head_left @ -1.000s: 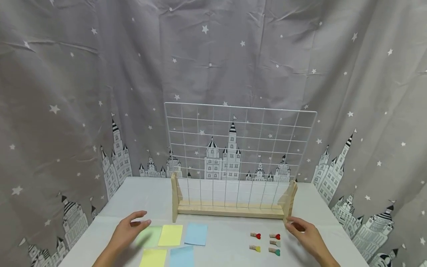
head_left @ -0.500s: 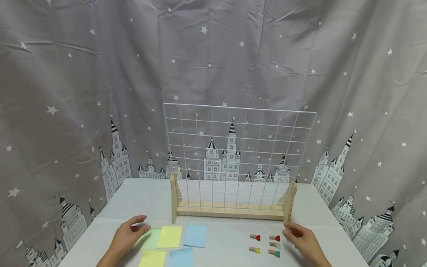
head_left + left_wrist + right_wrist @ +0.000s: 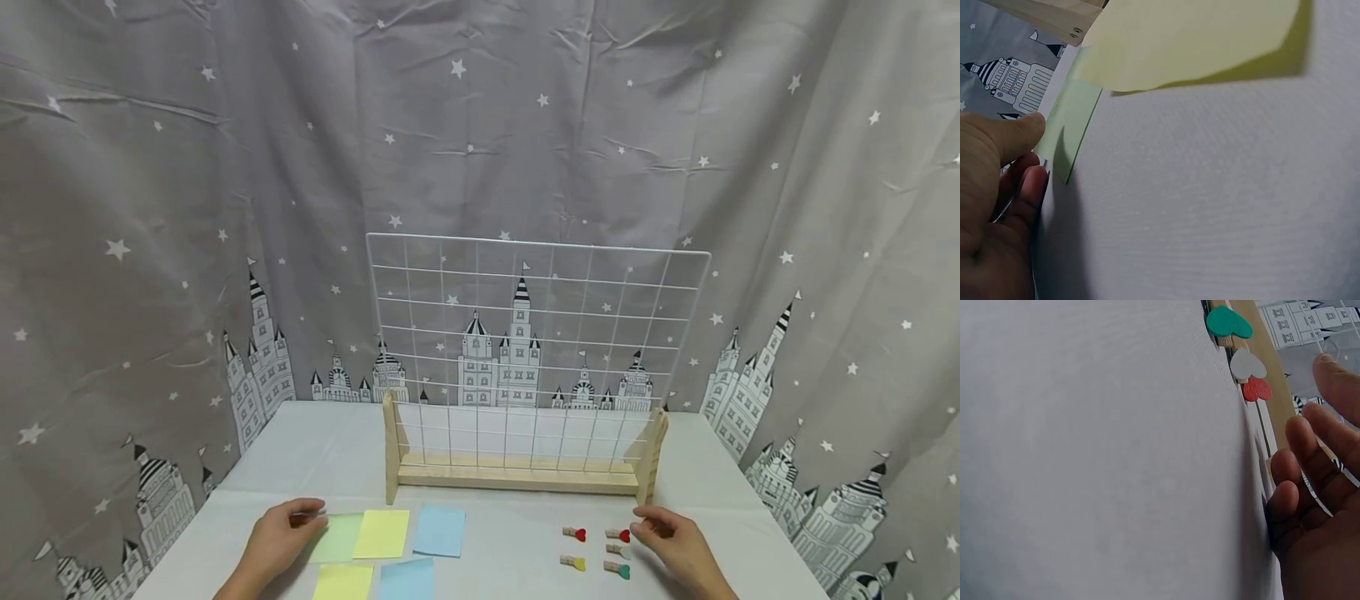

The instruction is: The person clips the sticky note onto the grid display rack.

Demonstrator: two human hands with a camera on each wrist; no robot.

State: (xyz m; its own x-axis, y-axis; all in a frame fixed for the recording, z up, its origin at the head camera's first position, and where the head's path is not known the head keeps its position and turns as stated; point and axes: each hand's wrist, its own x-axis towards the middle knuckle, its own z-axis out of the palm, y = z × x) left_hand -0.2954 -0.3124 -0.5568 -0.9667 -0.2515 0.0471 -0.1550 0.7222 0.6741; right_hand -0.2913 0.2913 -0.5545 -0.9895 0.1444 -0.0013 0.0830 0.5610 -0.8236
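My left hand [image 3: 276, 540] is low over the table, thumb and fingertips right at the left edge of a green sticky note [image 3: 336, 538]. In the left wrist view, a gap shows between the thumb and fingers, and the green note [image 3: 1074, 128] lies just beyond them. On the other side, my right hand [image 3: 678, 546] has loosely bent fingers and holds nothing. Its fingertips are beside a small wooden clothespin with a red heart [image 3: 622, 535]. Below that lie clothespins with a white heart [image 3: 624, 551] and a green heart [image 3: 622, 571].
Yellow notes [image 3: 381, 533] and blue notes [image 3: 439, 532] lie right of the green one. Two more clothespins, one red-hearted [image 3: 579, 534] and one yellow-hearted [image 3: 577, 563], lie further left. Behind stands a white wire grid [image 3: 535, 337] in a wooden base [image 3: 517, 477], before a grey curtain [image 3: 480, 117].
Both hands have come lower and nearer the front of the table. The left hand has reached the green note's edge; the right has moved left from the wooden base toward the clothespins.
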